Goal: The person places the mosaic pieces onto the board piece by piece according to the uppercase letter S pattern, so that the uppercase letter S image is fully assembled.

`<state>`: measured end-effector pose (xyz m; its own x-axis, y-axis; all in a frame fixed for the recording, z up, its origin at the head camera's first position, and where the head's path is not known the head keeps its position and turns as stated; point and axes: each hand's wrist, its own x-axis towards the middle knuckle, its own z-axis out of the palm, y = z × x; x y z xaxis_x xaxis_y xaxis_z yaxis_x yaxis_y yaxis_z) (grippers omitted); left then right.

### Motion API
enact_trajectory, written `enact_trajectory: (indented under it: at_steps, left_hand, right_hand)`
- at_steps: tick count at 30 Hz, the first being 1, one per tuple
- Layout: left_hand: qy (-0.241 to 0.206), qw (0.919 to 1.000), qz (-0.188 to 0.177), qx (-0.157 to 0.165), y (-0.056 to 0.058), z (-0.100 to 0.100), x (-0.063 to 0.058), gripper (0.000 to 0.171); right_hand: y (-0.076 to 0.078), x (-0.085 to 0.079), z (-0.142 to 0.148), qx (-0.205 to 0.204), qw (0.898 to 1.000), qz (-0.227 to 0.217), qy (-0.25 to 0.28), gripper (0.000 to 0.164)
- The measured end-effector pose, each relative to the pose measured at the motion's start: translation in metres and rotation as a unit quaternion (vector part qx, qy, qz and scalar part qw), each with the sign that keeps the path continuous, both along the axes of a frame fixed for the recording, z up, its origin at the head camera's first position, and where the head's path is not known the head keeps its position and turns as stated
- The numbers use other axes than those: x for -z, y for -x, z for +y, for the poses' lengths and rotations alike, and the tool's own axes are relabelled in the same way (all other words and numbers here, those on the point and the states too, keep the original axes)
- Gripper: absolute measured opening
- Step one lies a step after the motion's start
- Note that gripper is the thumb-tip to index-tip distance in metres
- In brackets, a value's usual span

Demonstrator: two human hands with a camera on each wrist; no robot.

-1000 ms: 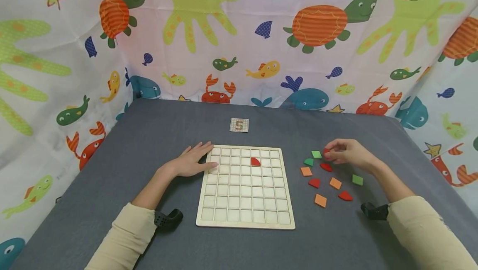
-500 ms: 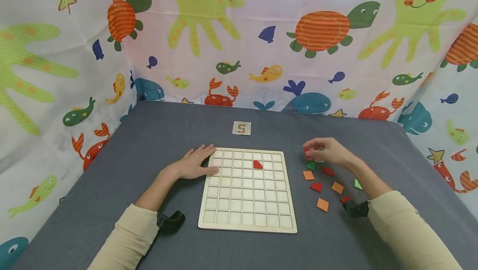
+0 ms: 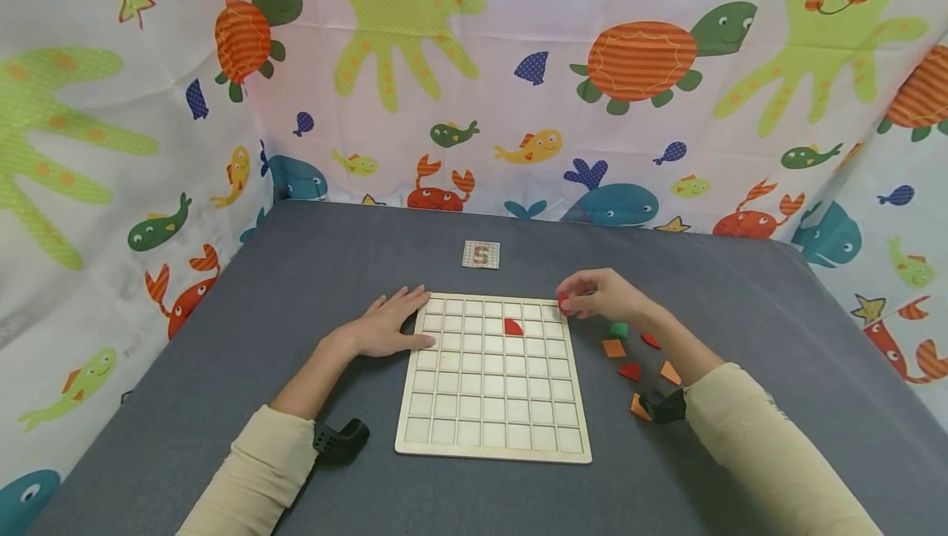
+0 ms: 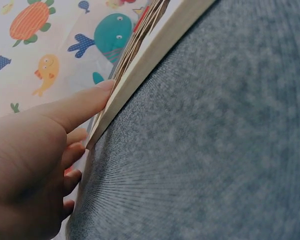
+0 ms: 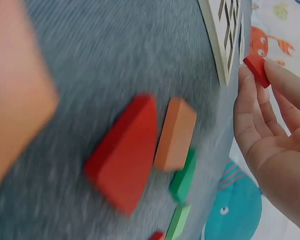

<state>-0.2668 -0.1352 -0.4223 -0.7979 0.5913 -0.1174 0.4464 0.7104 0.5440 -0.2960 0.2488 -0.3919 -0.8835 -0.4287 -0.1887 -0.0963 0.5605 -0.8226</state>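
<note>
A square wooden grid board (image 3: 492, 452) lies mid-table, with a red quarter-circle tile (image 3: 513, 328) in one cell of its second row. My left hand (image 3: 385, 327) rests at the board's upper left corner, fingers extended; in the left wrist view its thumb (image 4: 92, 98) touches the board's edge. At the upper right corner, my right hand (image 3: 603, 295) pinches a red tile (image 5: 257, 70) between thumb and fingertips. The fingers cover part of that tile in the head view.
Loose tiles lie right of the board: orange squares (image 3: 614, 348), a green piece (image 3: 618, 329), red pieces (image 3: 629, 371). The right forearm overlaps some of them. Behind the board lies a small card (image 3: 481, 254) with an S pattern. A printed curtain (image 3: 444, 67) surrounds the table.
The right hand has moved left with the red tile, from above the loose tiles to the board's upper right corner. The left hand has stayed on the board. The head view has tilted slightly.
</note>
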Motion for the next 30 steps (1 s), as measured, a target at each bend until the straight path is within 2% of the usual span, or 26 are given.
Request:
enact_trajectory:
  at_steps: [7,22,30]
  left_hand:
    - [0.000,1.0000,-0.002,0.003,0.000,0.000,0.001,0.082]
    - [0.008,1.0000,-0.004,-0.001,0.001,-0.001,0.001,0.081]
    - [0.013,0.9999,0.000,-0.002,0.001,-0.001,0.001,0.081]
  right_hand:
    - [0.002,0.001,-0.023,-0.001,1.000,-0.001,-0.006,0.029]
    - [0.006,-0.001,-0.060,-0.054,0.998,-0.010,0.013,0.026]
    - [0.005,0.002,-0.076,-0.072,0.997,0.003,0.015,0.024]
